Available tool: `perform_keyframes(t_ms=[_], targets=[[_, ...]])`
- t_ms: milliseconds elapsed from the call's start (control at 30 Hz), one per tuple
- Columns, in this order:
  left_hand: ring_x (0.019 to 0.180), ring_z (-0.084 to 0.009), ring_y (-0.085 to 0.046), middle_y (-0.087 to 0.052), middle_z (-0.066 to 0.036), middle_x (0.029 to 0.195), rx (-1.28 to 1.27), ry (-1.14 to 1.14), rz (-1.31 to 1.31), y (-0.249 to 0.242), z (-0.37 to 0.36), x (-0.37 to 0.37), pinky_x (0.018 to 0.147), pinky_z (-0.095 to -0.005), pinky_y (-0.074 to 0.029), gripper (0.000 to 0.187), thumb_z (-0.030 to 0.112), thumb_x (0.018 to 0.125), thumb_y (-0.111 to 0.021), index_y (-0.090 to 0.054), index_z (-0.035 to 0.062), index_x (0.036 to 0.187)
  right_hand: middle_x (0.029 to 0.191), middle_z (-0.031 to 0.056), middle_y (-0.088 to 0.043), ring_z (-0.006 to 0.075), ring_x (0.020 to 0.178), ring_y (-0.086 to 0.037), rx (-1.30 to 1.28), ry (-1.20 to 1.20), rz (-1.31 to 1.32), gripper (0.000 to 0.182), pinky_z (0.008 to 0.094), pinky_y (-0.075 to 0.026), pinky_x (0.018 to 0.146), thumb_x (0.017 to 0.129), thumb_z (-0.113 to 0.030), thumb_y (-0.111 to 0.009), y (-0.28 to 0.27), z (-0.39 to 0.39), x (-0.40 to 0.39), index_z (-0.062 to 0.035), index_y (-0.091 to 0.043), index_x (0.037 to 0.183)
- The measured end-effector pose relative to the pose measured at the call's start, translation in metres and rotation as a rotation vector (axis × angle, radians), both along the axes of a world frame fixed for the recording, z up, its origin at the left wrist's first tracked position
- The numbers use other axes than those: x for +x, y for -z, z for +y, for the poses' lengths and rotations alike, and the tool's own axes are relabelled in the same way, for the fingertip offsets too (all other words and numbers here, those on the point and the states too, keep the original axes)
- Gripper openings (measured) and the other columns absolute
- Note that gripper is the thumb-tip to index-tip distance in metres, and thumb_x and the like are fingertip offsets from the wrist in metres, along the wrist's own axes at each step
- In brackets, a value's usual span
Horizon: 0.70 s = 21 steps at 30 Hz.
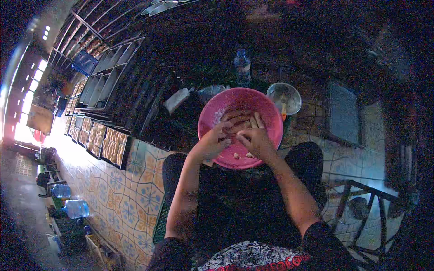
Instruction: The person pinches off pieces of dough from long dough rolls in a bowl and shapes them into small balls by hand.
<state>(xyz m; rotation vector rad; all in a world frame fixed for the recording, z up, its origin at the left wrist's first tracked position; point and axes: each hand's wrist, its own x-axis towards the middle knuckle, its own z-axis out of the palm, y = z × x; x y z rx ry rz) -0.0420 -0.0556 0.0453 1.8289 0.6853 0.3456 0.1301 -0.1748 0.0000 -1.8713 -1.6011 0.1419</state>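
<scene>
A pink basin (204, 121) sits in front of my knees, with long pale brown strips (257, 121) lying in its far part and small whitish lumps (236, 156) near its close rim. Over the left side of the bowl is my left hand (216, 141), its fingers apart and nothing visible in them. My right hand (257, 142) is over the right side, just below the strips, with fingers bent and thumb toward the middle. Whether its fingertips hold anything is too blurred to tell. The two hands are close but apart.
A metal bowl (292, 92) with an orange-handled tool stands beyond the basin at right. A plastic bottle (242, 67) stands behind it, and a white packet (176, 100) lies at left. Trays of rounded pieces (114, 147) line the left floor. A metal frame (370, 192) stands at right.
</scene>
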Motion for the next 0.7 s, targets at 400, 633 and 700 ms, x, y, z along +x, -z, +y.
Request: perform_keyframes(t_ms=[400, 633, 700], targets=[[0.087, -0.0384, -0.074, -0.074, -0.021, 0.097, 0.801, -0.135, 0.788, 0.128, 0.040, 0.056, 0.074, -0.0486, -0.060, 0.020, 0.014, 0.088, -0.058, -0.075, 0.0035, 0.091, 0.127, 0.0327, -0.061, 0.0514, 0.149, -0.017, -0.596, -0.265, -0.123, 0.036, 0.0537, -0.017, 0.121, 0.084, -0.029, -0.065, 0.105, -0.007, 0.018, 0.0005, -0.076, 0.102], [0.088, -0.0358, -0.074, -0.074, -0.020, 0.093, 0.767, -0.184, 0.839, 0.093, 0.032, 0.059, 0.076, -0.0493, -0.060, 0.022, 0.019, 0.090, -0.058, -0.076, 0.0060, 0.090, 0.128, 0.0279, -0.063, 0.0471, 0.144, -0.032, -0.635, -0.204, 0.083, 0.030, 0.0550, -0.021, 0.121, 0.081, -0.031, -0.069, 0.045, -0.006, 0.020, -0.0047, -0.078, 0.092], [0.088, -0.0362, -0.074, -0.075, -0.020, 0.091, 0.757, -0.113, 0.846, 0.057, 0.021, 0.055, 0.078, -0.0483, -0.060, 0.022, 0.020, 0.089, -0.058, -0.076, 0.0065, 0.090, 0.131, 0.0291, -0.061, 0.0491, 0.144, -0.031, -0.194, -0.036, -0.156, 0.028, 0.0561, -0.021, 0.120, 0.083, -0.030, -0.067, 0.005, -0.027, 0.032, -0.0077, -0.078, 0.096]])
